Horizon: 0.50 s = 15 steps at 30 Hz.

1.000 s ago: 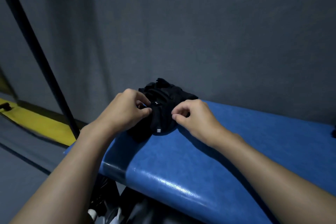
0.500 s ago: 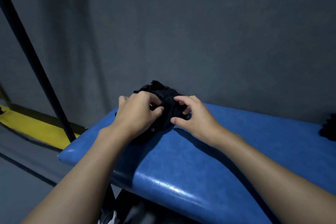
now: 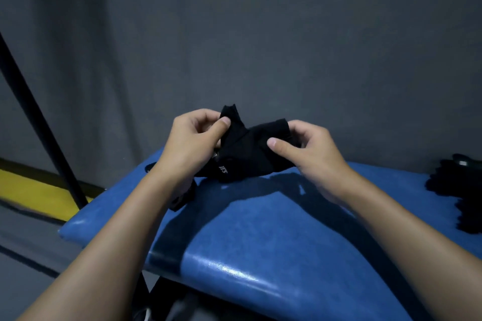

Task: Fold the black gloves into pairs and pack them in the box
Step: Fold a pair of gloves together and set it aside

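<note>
A black glove (image 3: pixel 247 154) with small white lettering is lifted just above the blue padded bench (image 3: pixel 260 237). My left hand (image 3: pixel 193 143) pinches its left end between thumb and fingers. My right hand (image 3: pixel 307 148) grips its right end, thumb on top. More black fabric (image 3: pixel 182 197) lies on the bench beneath my left wrist, partly hidden. A pile of other black gloves (image 3: pixel 459 190) sits at the bench's right end. No box is in view.
A grey curtain wall (image 3: pixel 260 34) stands right behind the bench. A black slanted pole (image 3: pixel 39 117) rises at the left, beside a yellow strip (image 3: pixel 34 190) on the floor. Dark frame parts show under the bench's front edge.
Both hands have lifted the black glove off the bench and pulled it out sideways between them. The view has shifted right, bringing the glove pile at the right further into sight.
</note>
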Tool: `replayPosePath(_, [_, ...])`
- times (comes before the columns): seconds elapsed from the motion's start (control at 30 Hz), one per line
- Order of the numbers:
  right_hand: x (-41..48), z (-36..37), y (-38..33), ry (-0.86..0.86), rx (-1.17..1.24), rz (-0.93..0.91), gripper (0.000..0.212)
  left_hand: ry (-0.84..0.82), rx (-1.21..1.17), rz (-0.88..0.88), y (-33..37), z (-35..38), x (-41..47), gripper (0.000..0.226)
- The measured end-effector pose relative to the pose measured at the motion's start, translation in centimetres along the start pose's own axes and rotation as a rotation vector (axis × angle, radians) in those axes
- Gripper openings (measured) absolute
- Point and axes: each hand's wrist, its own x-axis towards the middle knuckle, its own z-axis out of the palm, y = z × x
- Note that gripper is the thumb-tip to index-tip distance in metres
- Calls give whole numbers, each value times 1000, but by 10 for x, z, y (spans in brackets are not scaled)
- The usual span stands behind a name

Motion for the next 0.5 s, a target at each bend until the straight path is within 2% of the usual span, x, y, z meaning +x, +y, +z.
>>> replayPosePath(0.1, [-5,-16,-4,53,-10,-6,13,-70,-50,-105,4,16,-3,20])
replayPosePath(0.17, [-9,-28,-5,89,-17,12,13,-163,-32,-115,8,26,-8,14])
replayPosePath(0.27, [-17,-46,-8,140,-50,57,12,-274,40,-114,5,41,-11,47])
replayPosePath(0.33, [-23,-57,-9,165,-81,88,12,-312,32,-97,0,52,-12,59])
replayPosePath(0.4, [-28,-66,-10,183,-104,123,11,-315,20,-79,-5,64,-13,57])
replayPosePath(0.5, [-33,-79,-5,211,-157,202,9,-302,150,-24,-16,78,-12,50])
